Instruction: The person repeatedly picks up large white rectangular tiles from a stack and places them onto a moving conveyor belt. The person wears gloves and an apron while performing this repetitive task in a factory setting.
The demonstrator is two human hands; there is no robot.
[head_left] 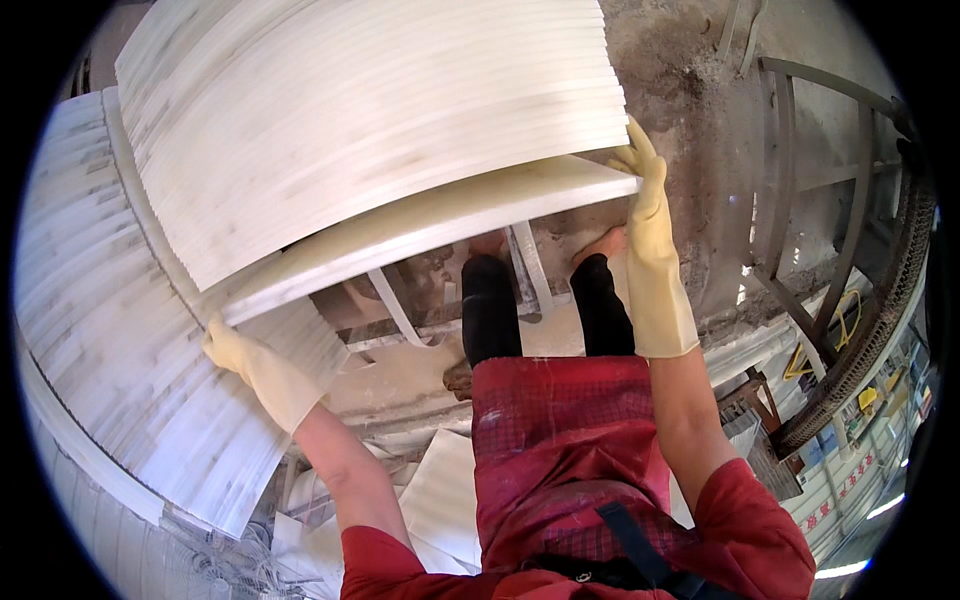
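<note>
I am standing in my red apron (560, 440), legs (545, 305) straddling a dusty floor (420, 360) littered with white offcuts. My left hand (255, 365), in a yellow glove, is gripping the near left corner of a long white board (430, 235); its fingers are curled under the end. My right hand (655, 250) is pressing flat on the board's far right end, fingers stretched up over the corner, not wrapped. The board is hanging between both hands, under the front edge of the stack (370, 110). I think the right end could be slipping, since that palm is only pinching an edge. Beyond, another stack (110, 330) is crowding my left, and a swing there might chip a corner. A metal frame (820, 200) is standing farther right.
</note>
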